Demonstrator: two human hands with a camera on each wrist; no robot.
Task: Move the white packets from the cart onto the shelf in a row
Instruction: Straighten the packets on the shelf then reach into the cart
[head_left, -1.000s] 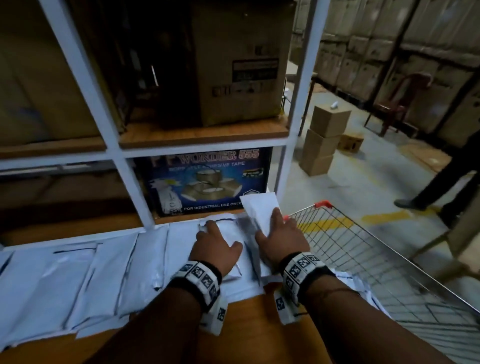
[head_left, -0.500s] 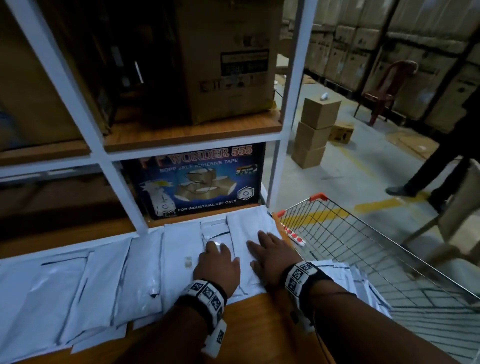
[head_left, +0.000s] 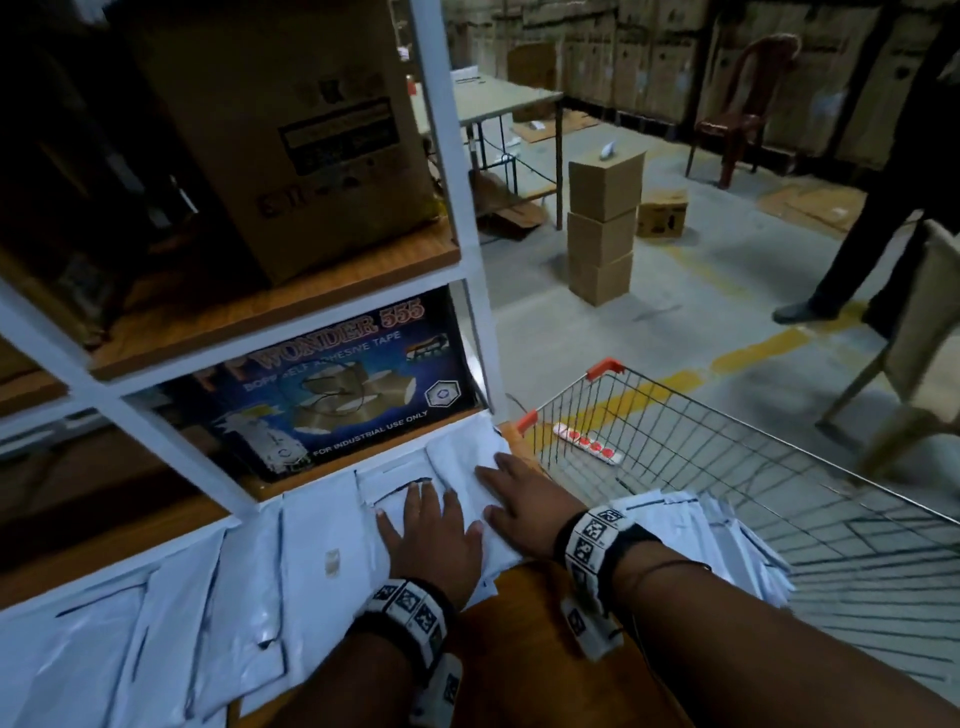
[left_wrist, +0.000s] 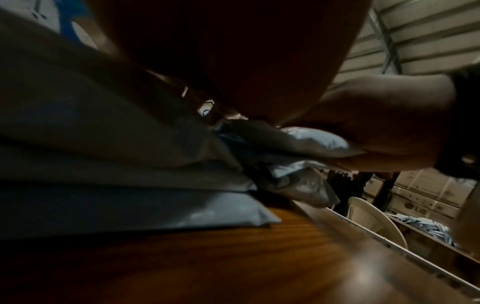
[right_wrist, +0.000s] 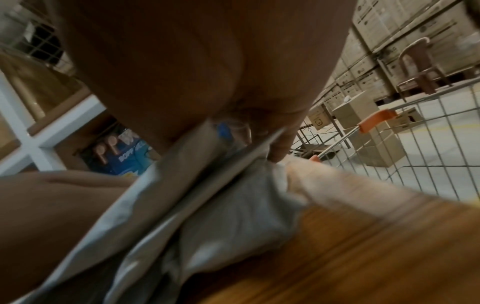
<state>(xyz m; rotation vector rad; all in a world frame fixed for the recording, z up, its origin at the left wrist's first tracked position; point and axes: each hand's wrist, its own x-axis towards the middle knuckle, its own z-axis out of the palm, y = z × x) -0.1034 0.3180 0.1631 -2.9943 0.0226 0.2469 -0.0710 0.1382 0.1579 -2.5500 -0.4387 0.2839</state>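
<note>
Several white packets (head_left: 171, 613) lie overlapping in a row along the wooden shelf (head_left: 530, 670). My left hand (head_left: 431, 530) rests flat, fingers straight, on a packet near the row's right end. Beside it my right hand (head_left: 519, 499) presses flat on the rightmost packet (head_left: 462, 462) at the shelf's corner. In the left wrist view the packet edges (left_wrist: 161, 205) lie stacked on the wood. The right wrist view shows the packet (right_wrist: 233, 207) under my palm. More white packets (head_left: 727, 540) are piled in the wire cart (head_left: 779, 467) to the right.
A blue tape carton (head_left: 332, 395) stands behind the row, and a white upright post (head_left: 457, 208) sits at the shelf corner. A brown box (head_left: 291, 130) is on the shelf above. Stacked cartons (head_left: 602, 223), a chair (head_left: 737, 109) and a standing person's legs (head_left: 857, 260) are on the floor beyond.
The right hand has laid down the packet it held raised and now presses it flat. The left hand's fingers have straightened on the neighbouring packet. The head view has swung rightward.
</note>
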